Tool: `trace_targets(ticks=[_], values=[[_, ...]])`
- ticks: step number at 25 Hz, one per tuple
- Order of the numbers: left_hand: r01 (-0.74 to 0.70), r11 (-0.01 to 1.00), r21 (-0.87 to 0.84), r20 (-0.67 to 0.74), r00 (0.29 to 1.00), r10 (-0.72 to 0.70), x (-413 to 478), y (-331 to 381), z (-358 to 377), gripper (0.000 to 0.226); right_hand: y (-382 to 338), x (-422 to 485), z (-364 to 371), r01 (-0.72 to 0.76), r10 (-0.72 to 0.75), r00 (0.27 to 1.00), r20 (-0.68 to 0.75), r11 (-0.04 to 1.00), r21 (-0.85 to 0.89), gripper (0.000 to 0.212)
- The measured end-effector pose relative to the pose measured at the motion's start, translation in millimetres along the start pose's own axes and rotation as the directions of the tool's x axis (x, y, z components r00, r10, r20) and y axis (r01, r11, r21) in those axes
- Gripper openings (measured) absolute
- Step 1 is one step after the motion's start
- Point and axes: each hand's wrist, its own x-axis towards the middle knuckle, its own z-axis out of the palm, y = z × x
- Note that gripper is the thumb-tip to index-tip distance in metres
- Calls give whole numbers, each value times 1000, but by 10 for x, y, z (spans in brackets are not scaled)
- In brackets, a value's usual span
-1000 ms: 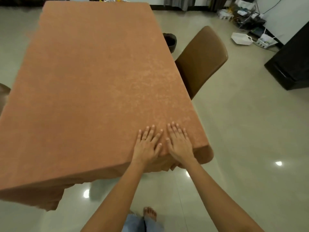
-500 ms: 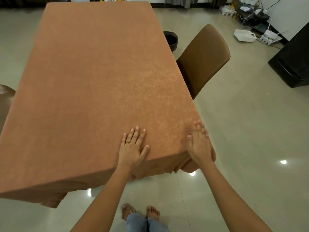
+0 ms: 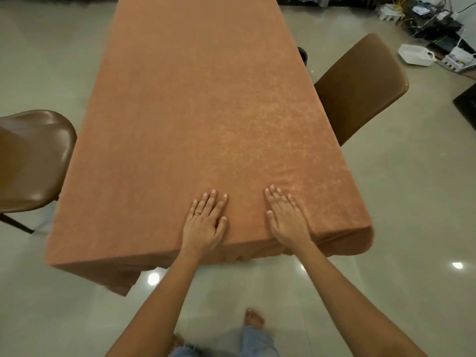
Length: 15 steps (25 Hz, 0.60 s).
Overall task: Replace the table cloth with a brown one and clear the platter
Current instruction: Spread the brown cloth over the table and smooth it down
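Observation:
A brown table cloth (image 3: 201, 104) covers the whole long table and hangs over its near edge and corners. My left hand (image 3: 206, 222), with a gold ring, lies flat on the cloth near the front edge, fingers spread, holding nothing. My right hand (image 3: 286, 217) lies flat on the cloth a short way to the right, fingers together and palm down, also holding nothing. No platter shows in this view.
A brown chair (image 3: 360, 86) stands at the table's right side and another brown chair (image 3: 31, 161) at its left. A white basket (image 3: 416, 55), cables and devices (image 3: 438, 19) lie on the floor at the back right. A dark cabinet corner (image 3: 467, 101) is at the right edge.
My right hand has come back from the table's right corner onto the top, nearer the left hand. The view has shifted left, so the left chair now shows.

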Motion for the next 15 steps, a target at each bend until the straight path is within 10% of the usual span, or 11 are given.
trace_targets(ticks=[9,12,15], values=[[252,968,20,-39,967,-251,-879,-2099,-765,62,-305,63,-128,-151,151,988,5,988,-26,65],[255,967,-10,-43,966,-256,-876,-2154,-732,60,-1628,340,32,-352,370,922,-112,923,152,58],[242,970,-19,-63,968,-243,-856,-2185,-704,58,-3499,415,376,-19,12,1000,24,950,311,54]])
